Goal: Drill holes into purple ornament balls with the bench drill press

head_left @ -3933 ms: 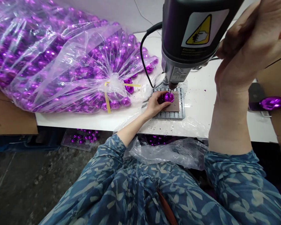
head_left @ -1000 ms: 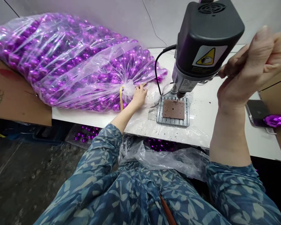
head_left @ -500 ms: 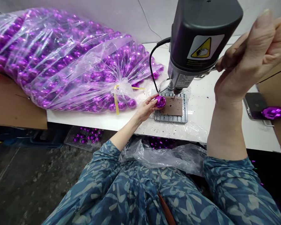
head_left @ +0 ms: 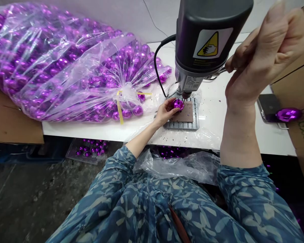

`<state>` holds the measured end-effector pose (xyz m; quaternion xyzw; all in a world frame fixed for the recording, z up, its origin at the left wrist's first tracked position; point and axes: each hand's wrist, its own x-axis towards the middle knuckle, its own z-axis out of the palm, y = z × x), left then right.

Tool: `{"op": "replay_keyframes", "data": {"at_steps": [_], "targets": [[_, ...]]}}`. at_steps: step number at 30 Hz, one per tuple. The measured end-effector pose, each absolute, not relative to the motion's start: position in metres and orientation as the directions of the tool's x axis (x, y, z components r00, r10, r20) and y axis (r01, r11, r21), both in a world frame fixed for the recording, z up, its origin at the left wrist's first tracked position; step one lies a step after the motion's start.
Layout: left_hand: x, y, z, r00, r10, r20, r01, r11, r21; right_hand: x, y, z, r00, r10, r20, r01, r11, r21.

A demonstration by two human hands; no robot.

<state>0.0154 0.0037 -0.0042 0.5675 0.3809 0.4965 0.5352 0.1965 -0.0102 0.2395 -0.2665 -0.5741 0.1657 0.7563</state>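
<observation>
Between the fingers of my left hand [head_left: 165, 112] is a shiny purple faceted ball [head_left: 178, 105], held over a brown board [head_left: 186, 116] on the slotted metal base [head_left: 195, 124]. Directly above stands a black drill press [head_left: 205, 40] with a yellow warning label; its bit points down at the ball's right side. My right hand [head_left: 266, 55] is raised at the right of the machine, fingers curled round its feed handle [head_left: 221, 70], most of which the hand hides.
A large clear bag of purple balls [head_left: 66, 64] lies on the white table [head_left: 86, 131] at the left. A phone [head_left: 267, 107] and another purple ball [head_left: 288, 114] are at the right. Below the table edge are a clear tray [head_left: 84, 155] and crumpled plastic [head_left: 177, 165].
My left hand has moved the ball right over the board, under the drill bit. My right hand stays on the handle. The whole view has shifted slightly.
</observation>
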Motion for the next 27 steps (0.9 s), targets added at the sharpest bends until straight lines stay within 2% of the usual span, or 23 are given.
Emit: {"op": "replay_keyframes", "data": {"at_steps": [5,11,13,18,23,27], "targets": [[0.02,0.007,-0.014,0.296,0.931,0.213,-0.029,-0.214,0.976,0.197,-0.01,0.237,0.27,0.537,0.799,0.074,0.816,-0.573],[0.024,0.0,-0.007,0.292,0.894,0.34,0.139,-0.391,0.91,0.198,-0.011,0.234,0.271,0.542,0.796,0.076,0.812,-0.579],[0.026,-0.004,-0.005,0.291,0.905,0.312,0.148,-0.364,0.92,0.198,-0.01,0.233,0.275,0.531,0.801,0.081,0.818,-0.57],[0.032,-0.011,-0.001,0.254,0.945,0.208,0.04,-0.225,0.974,0.199,-0.008,0.232,0.314,0.525,0.791,0.054,0.822,-0.567],[0.032,-0.013,0.002,0.228,0.955,0.192,0.029,-0.204,0.979,0.199,-0.014,0.226,0.327,0.535,0.779,0.076,0.807,-0.586],[0.032,-0.014,0.002,0.237,0.953,0.187,0.045,-0.203,0.978,0.198,-0.017,0.212,0.38,0.474,0.794,0.062,0.844,-0.534]]}}
